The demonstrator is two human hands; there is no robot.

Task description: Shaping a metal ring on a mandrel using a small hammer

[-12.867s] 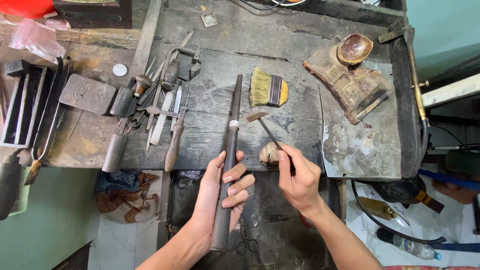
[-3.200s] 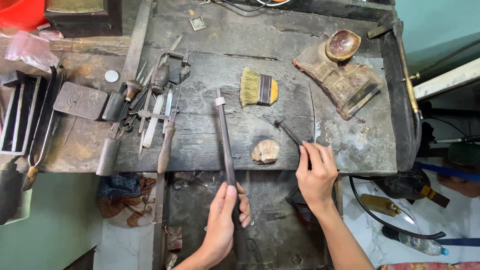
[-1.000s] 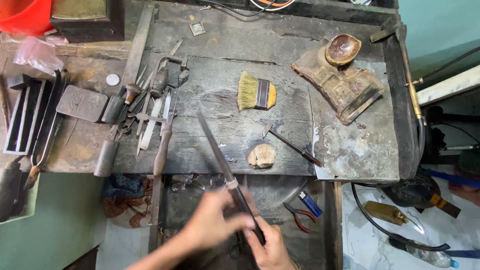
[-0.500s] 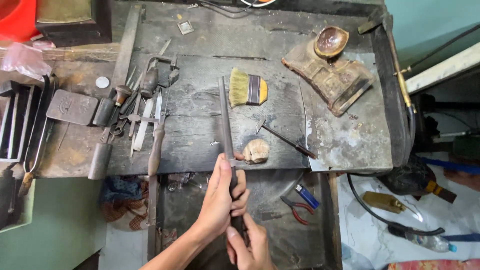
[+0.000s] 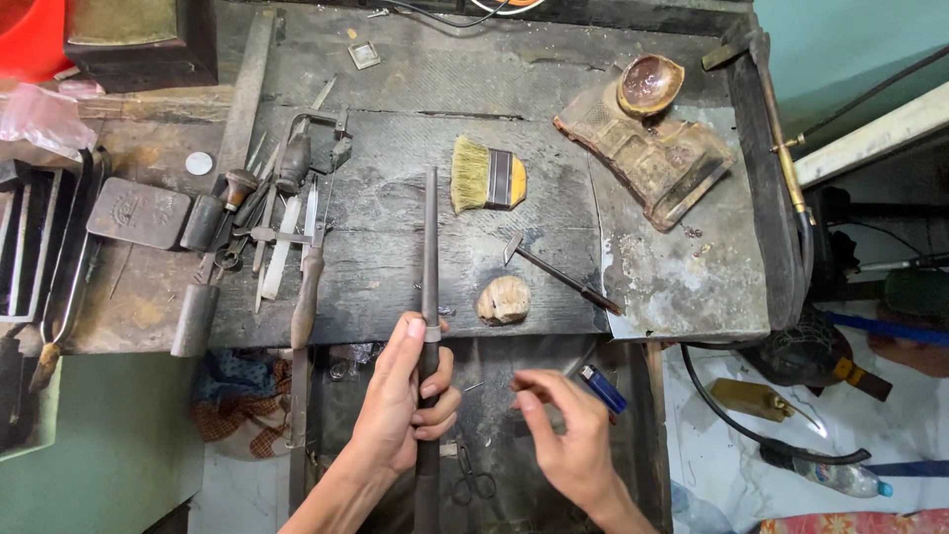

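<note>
Tapered steel mandrel [image 5: 429, 297] in clenched left hand [image 5: 400, 410], right hand [image 5: 568, 435] loose, empty; hammer [image 5: 559, 274] beside.

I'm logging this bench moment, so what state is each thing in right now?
Left hand: gripping the tapered rod.
Tapered rod: held, tip lying over the bench.
Right hand: empty, fingers loosely curled.
Small hammer: lying flat, untouched.
Brush: lying on its side.
Blue lighter: lying below the bench edge.

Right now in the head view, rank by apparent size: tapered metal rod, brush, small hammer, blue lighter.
1. Tapered metal rod, held in the left hand, clearly longest.
2. Small hammer and brush: hammer longer, brush bulkier, too close to rank.
3. Blue lighter, smallest.
</note>
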